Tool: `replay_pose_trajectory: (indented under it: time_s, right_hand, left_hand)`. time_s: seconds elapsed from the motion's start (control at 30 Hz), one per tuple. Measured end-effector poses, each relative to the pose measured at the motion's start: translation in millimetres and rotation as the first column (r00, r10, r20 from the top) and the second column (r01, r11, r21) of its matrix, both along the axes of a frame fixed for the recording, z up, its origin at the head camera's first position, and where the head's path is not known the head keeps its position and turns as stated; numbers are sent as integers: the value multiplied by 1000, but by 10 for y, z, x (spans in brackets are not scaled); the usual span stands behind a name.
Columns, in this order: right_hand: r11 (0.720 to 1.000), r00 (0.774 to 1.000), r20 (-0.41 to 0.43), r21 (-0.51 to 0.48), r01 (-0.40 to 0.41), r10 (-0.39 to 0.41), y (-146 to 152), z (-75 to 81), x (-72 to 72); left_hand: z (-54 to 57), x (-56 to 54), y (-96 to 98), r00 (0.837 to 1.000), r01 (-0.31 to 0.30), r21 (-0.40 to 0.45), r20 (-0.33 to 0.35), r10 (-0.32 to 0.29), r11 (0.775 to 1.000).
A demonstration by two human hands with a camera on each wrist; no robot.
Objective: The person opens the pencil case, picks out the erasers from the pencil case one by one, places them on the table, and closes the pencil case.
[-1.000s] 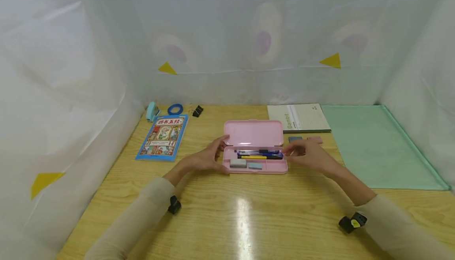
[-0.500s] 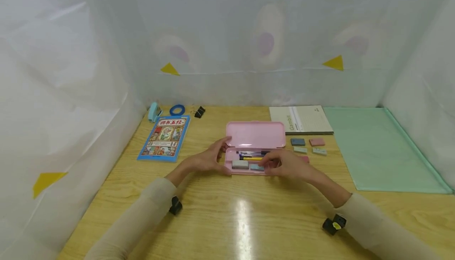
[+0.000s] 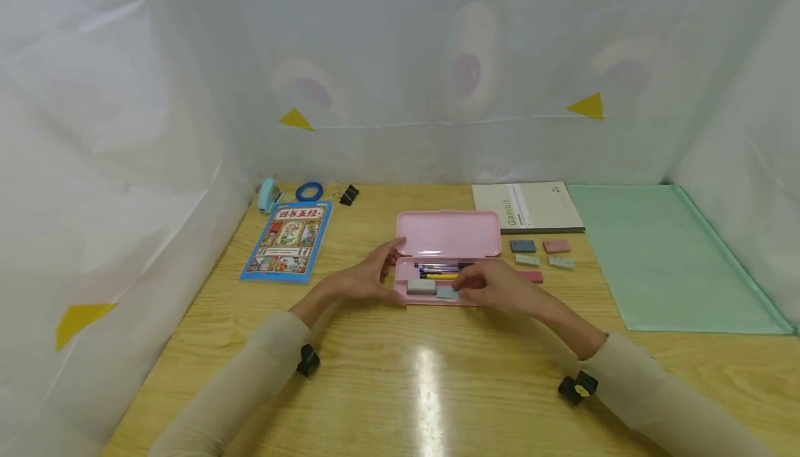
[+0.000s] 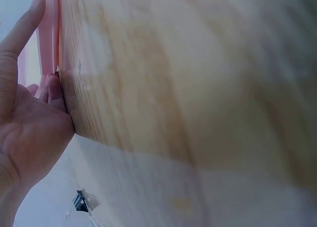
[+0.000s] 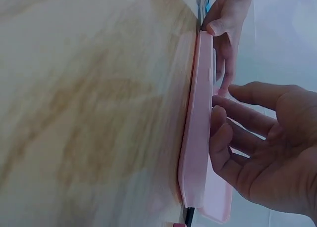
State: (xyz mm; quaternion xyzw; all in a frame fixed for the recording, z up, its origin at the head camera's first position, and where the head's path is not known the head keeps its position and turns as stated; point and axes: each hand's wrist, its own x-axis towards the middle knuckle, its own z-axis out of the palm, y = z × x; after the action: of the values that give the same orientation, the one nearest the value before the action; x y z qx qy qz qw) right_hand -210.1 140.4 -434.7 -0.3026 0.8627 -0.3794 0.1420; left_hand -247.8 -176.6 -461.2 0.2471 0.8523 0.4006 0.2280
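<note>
A pink pencil case (image 3: 448,233) lies with its lid up in the middle of the table. Its back compartment bears several pens (image 3: 436,268), one of them yellow. In the front part sit a grey-white eraser (image 3: 421,287) and a small light-blue eraser (image 3: 446,292). My left hand (image 3: 361,282) holds the case's left end, thumb at the front corner and fingers toward the hinge. Over the case's right half is my right hand (image 3: 503,287), fingertips beside the light-blue eraser. In the right wrist view its thumb and index finger (image 5: 247,115) look apart; other fingers bend loosely.
Right of the case lie blue (image 3: 522,246), pink (image 3: 556,246) and pale erasers (image 3: 527,260), plus a red-pink block (image 3: 531,276). Behind is a notebook (image 3: 544,207); a green mat (image 3: 675,262) lies right. Left are a booklet (image 3: 287,242), stapler (image 3: 269,196), tape (image 3: 309,192) and binder clip (image 3: 349,194).
My right hand has moved left from the case's right end to the light-blue eraser, uncovering the loose erasers on the right. My left hand stays on the case.
</note>
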Motion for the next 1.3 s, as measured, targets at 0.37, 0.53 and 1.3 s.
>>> replay_pose_trajectory:
  time_s: [0.37,0.53,1.3]
  right_hand:
    - [999,998,-52,-35,25,-27,-103,-84,-6]
    - [996,993,-82,-38,80,-83,-150,-86,10]
    - [952,966,102,-171,254,-240,431,-38,64]
  left_hand:
    - [7,6,-4,1000,-5,2,12,5,1000]
    - [5,5,-8,1000,-4,6,11,4,1000]
    - [13,6,0,1000,7,1,-6,-7,1000]
